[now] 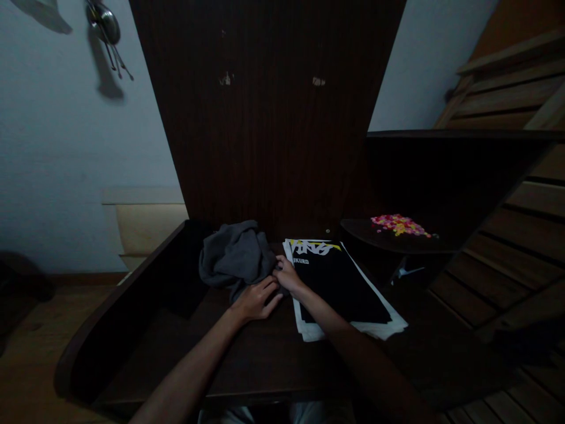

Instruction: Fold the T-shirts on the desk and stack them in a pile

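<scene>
A crumpled grey cloth garment lies in a loose heap on the dark wooden desk. At its near right edge my left hand has its fingers bent over the fabric, the thumb a little apart from them. My right hand is beside it with curled fingers, pinching the cloth close to the left fingertips. The fabric between the two hands is partly hidden. Just right of the hands is a flat black folded shirt with white and yellow print, lying on white sheets.
A small side shelf carries a pile of pink, red and yellow bits. The desk has a raised left side panel and a tall dark back panel. Wooden slats stand at the right. Dark cloth lies left of the heap.
</scene>
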### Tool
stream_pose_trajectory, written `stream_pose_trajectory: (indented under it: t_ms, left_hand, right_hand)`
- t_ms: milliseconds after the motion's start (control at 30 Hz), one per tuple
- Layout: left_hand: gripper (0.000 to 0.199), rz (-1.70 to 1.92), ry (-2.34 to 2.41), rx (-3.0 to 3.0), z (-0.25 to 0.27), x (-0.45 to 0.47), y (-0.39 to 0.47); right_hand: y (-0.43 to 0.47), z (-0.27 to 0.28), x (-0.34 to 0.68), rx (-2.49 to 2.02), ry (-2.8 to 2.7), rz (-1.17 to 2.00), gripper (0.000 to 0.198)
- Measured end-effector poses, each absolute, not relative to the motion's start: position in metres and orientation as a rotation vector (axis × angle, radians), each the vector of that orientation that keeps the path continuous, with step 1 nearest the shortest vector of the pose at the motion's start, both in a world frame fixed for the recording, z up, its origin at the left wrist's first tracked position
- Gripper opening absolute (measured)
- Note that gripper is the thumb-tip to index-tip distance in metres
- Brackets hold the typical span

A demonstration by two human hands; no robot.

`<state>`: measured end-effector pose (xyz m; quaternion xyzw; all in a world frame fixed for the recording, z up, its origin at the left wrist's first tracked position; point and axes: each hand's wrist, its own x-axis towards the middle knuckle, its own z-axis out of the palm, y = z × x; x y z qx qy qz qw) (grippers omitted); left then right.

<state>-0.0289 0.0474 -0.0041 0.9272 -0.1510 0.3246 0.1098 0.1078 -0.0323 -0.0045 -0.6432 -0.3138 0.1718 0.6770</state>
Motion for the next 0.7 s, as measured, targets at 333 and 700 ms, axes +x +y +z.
stream_pose_trajectory:
  t_ms: [333,700]
  left_hand:
    - [0.035,1.287,-0.075,2.703,0.025,-0.04,0.079]
    - [0.042,1.214,0.038,2.825,0.022,-0.037,0.093]
  right_hand:
    - [-0.092,0.071,0.177,-1.16,-0.46,-0.101,0.051]
    - [-0.146,0.072,0.216,-2.348,-0.51,-0.275,0.039]
